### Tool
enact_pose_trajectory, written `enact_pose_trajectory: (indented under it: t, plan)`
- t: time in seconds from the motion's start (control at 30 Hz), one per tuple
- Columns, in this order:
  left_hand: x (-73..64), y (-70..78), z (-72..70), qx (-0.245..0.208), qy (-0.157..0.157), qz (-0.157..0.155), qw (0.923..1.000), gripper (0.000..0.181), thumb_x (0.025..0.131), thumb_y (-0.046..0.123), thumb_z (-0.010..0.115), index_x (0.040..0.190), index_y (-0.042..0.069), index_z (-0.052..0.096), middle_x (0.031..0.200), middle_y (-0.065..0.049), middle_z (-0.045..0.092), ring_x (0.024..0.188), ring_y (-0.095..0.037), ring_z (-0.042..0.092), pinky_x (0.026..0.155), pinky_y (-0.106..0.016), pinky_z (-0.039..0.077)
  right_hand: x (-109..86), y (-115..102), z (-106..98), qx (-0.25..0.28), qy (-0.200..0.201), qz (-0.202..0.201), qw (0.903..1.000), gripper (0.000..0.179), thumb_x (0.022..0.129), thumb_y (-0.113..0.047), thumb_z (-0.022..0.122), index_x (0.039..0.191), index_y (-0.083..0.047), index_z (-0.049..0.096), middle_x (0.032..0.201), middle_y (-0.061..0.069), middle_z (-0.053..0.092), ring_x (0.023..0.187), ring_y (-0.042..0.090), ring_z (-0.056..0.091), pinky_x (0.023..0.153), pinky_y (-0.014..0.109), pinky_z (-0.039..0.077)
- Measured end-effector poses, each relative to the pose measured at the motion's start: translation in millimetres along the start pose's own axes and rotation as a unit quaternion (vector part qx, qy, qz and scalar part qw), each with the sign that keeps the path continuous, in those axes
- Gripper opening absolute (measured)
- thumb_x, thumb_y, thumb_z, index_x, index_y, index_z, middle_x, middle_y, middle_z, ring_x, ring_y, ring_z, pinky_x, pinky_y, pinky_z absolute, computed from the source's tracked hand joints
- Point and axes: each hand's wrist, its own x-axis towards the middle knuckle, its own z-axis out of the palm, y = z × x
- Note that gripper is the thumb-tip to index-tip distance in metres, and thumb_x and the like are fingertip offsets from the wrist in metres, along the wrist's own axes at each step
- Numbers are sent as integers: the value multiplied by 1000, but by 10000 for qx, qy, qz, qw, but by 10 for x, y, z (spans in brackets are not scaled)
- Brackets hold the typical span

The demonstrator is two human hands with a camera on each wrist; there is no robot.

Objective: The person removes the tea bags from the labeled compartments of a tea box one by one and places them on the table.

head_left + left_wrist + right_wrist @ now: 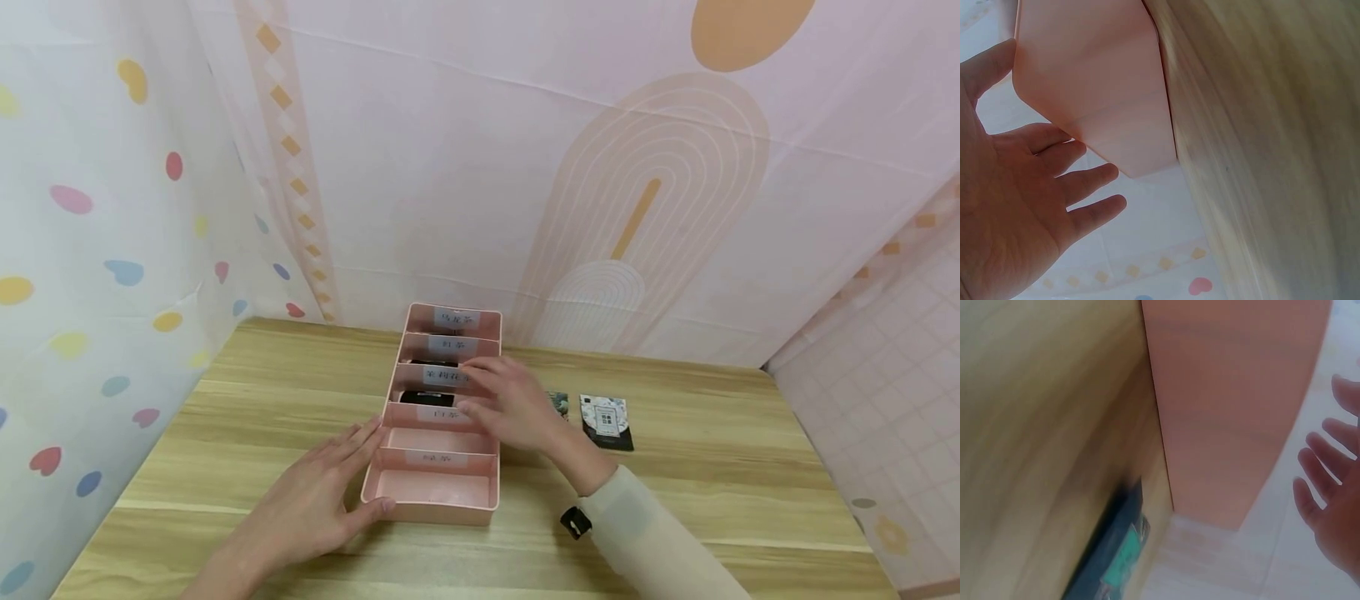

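Note:
A long pink divided box with labelled compartments stands on the wooden table. My left hand lies along its left side, fingertips at the rim and thumb at the near corner. In the left wrist view, the fingers of that hand are extended beside the pink wall. Over the box's right edge reaches my right hand, its fingers loosely spread above the middle compartments. Just left of its thumb, a black packet sits inside a compartment. Another dark packet shows only its top edge one compartment farther back.
Right of the box lies a white-and-black patterned packet. A green-and-dark packet beside it is partly hidden by the right hand. The two nearest compartments show bare pink floors. A patterned curtain hangs behind the table.

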Motion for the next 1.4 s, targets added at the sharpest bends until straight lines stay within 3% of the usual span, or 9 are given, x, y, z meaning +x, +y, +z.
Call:
enact_pose_trajectory:
  t: [0.2,0.43,0.8,1.03,1.4]
  plan:
    - [4,-6,1,30,39,52,10000,84,94,56,71,152,-1,52,162,-13,45,140,-44,52,111,-60,46,59,-34,114,-7,-225,20,9997,54,102,-30,68,150,-9,57,152,13,56,142,32,48,121,55,34]
    - [-10,-14,34,40,154,137,9998,84,93,57,72,151,-1,54,159,-15,48,137,-43,55,109,-59,48,122,-98,262,19,-600,88,9982,49,104,-31,66,148,-10,61,153,9,56,147,30,45,123,50,33]
    - [16,-13,54,32,120,128,9998,83,94,57,71,152,0,53,162,-11,46,138,-42,54,109,-59,47,205,-69,398,-418,-710,27,9966,45,104,-35,66,142,-11,66,143,6,63,136,24,56,115,42,45]
    - [13,-10,53,67,167,114,9998,84,94,57,71,152,0,53,161,-12,47,137,-41,55,109,-59,47,247,-71,427,-710,-697,-175,9949,33,104,-33,67,130,-14,75,130,2,70,125,21,62,108,41,49]
    - [28,-9,58,70,169,157,9997,84,95,59,69,152,-1,53,161,-12,47,138,-41,55,109,-58,47,253,-53,419,-541,-667,-166,9962,20,104,-22,68,117,-15,81,119,-2,75,115,17,66,99,37,51]
